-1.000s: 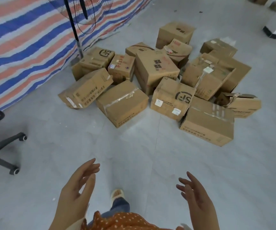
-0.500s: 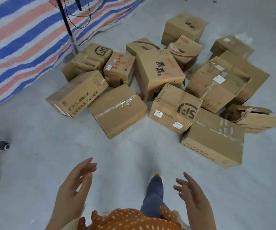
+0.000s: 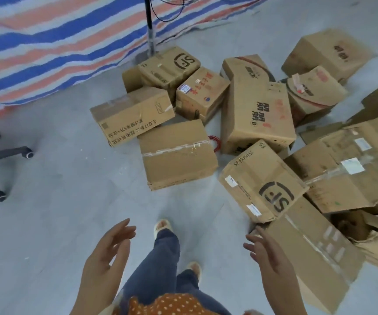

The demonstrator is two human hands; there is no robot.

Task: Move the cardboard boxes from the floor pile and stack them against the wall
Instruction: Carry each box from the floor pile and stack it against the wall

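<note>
The person has walked right up to the pile of cardboard boxes (image 3: 263, 133) within the last second; a moment ago the boxes lay well ahead on the floor (image 3: 47, 212), and now the nearest ones sit just beside the feet. Both hands are empty and spread: the left hand (image 3: 106, 258) hangs open over bare floor, and the right hand (image 3: 272, 262) is open too, its fingertips (image 3: 250, 238) near the corner of the long taped box (image 3: 315, 258). Whether they touch it, I cannot tell. The plain taped box (image 3: 176, 155) lies straight ahead, the SF box (image 3: 260, 185) leans to its right. Nothing is lifted yet (all boxes rest in the heap near the striped tarp (image 3: 58, 42)). My guess is that 1 of these 2 nearest boxes gets picked first, so the stacking has not begun.
</note>
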